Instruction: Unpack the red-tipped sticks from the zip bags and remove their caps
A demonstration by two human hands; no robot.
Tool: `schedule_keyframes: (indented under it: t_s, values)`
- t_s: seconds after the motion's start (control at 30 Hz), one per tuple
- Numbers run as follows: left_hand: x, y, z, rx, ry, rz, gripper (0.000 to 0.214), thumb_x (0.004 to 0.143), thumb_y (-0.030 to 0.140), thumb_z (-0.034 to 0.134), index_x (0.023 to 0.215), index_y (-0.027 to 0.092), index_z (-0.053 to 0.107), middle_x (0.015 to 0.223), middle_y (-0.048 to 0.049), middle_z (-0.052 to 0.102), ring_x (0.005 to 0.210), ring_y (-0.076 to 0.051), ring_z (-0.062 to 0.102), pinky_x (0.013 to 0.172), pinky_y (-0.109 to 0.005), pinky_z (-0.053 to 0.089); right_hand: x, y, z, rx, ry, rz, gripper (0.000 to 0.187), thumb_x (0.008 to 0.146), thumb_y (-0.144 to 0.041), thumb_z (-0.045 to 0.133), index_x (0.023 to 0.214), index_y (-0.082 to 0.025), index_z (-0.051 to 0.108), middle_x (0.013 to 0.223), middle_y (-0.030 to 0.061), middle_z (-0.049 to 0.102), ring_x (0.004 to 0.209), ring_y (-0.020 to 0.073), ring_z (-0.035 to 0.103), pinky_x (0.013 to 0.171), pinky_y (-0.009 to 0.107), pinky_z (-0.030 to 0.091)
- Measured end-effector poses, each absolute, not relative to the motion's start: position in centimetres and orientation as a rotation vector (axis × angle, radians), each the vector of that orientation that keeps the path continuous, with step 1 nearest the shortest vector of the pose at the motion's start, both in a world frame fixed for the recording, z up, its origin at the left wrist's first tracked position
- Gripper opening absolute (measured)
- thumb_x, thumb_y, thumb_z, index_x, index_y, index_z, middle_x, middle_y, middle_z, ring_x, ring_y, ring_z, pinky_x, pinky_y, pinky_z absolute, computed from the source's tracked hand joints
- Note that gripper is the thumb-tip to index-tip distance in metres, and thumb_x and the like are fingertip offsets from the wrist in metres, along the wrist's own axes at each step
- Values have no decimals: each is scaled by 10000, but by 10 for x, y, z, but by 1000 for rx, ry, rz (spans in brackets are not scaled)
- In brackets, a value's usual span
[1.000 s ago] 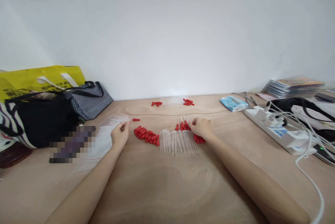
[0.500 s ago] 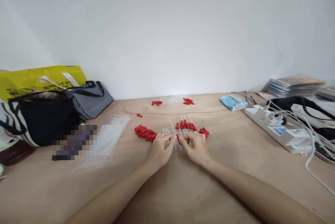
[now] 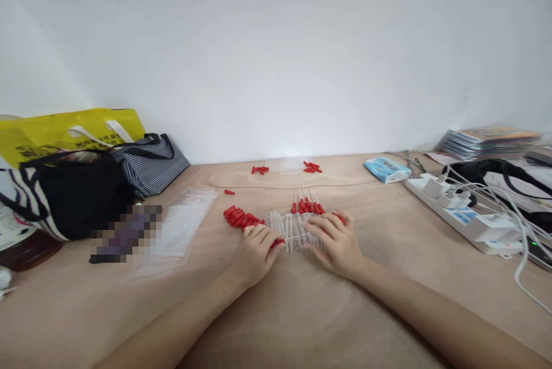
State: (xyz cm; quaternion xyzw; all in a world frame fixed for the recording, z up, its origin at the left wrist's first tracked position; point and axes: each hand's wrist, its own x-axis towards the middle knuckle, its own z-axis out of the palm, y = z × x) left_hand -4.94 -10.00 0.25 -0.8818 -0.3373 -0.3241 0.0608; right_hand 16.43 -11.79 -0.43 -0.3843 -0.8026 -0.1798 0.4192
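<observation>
A row of thin clear tubes (image 3: 290, 226) lies side by side in the middle of the wooden table (image 3: 276, 311). My left hand (image 3: 257, 251) is curled at the row's left end, pinching a red cap (image 3: 278, 241). My right hand (image 3: 335, 241) rests flat with fingers spread over the row's right part. A pile of loose red caps (image 3: 240, 218) lies just left of the row. Tubes with red caps fitted (image 3: 307, 204) lie fanned out behind it.
A clear plastic bag (image 3: 180, 226) lies at the left, beside a blurred dark object (image 3: 125, 232), a striped bag (image 3: 146, 165) and a yellow bag (image 3: 64, 130). More caps (image 3: 259, 169) and tubes lie near the wall. A power strip with plugs (image 3: 466, 214), cables and stacked booklets (image 3: 489, 142) fill the right.
My left hand came from the plastic bag to the tube row's left end. My right hand moved from the capped tubes onto the row and flattened out.
</observation>
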Motion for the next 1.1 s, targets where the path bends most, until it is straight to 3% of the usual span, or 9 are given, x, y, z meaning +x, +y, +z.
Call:
schedule_keyframes:
  t_s: [0.23,0.37,0.53,1.1]
  values:
    - [-43,-105,-1,-2664,-851,-1117,198,871,277,427,774,175,567,724,-5,629,727,-144,512,710,-304,296,151,-120,-15,-821,-2088,-448,145,831,-257,506,916,-235,622,593,-38,599,698,120,501,898,407,206]
    - [-44,-103,-1,-2640,-787,-1114,218,867,333,432,897,195,598,861,-25,655,873,-168,533,810,-339,295,152,-121,-14,-833,-2088,-422,154,832,-241,492,892,-228,632,578,-36,576,662,113,460,879,399,218]
    - [-46,-103,-1,-2648,-753,-1108,203,867,284,448,768,221,615,802,11,671,881,-150,554,895,-357,261,154,-123,-10,-810,-2128,-407,169,835,-252,474,849,-223,640,545,-33,546,649,118,435,862,396,230]
    - [-47,-110,5,-2688,-709,-1023,201,856,202,452,707,202,586,721,23,664,766,-137,556,838,-354,288,159,-129,-6,-822,-2146,-300,198,836,-272,459,756,-233,636,503,-35,536,646,126,430,842,391,231]
